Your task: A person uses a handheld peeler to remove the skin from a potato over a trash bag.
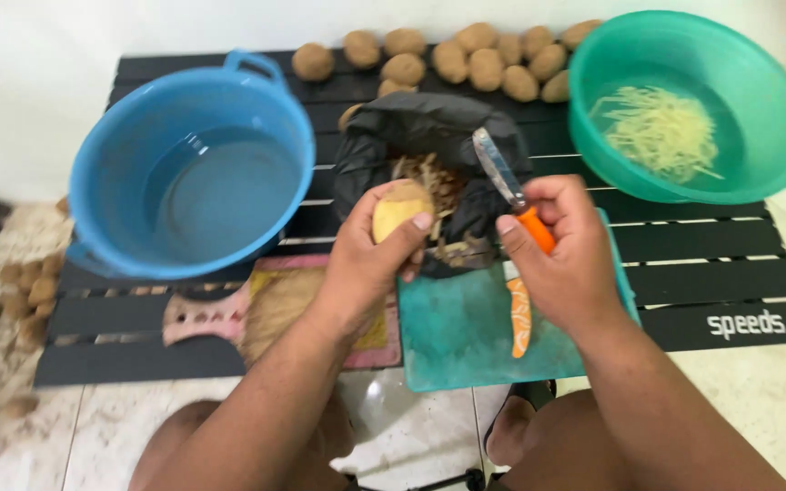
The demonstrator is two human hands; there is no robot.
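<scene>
Left hand clenched around a half-peeled potato, thumb across the lower right side, yellow flesh bared toward the camera. Held above the near edge of a black bag with peelings inside. Right hand closed on the orange handle of a peeler, blade angled up and to the left, tip over the bag. Potato just left of the blade, near but not touching; gap between the two hands narrow. Long axis of the potato roughly upright, tilted a little toward the right; the peeler's long axis slanted the other way, so the two leaned toward each other at the top. Right hand nearer the blade's working edge, left hand alone carrying the potato.

Below the hands, a teal board with a second orange-handled knife lying lengthwise on it, untouched. Further left, a pink grater flat on the dark slatted table. Blue tub with water at the far left, well apart from both hands. Green bowl with pale shreds at the far right. Row of unpeeled potatoes along the far edge, more scattered on the floor at left.
</scene>
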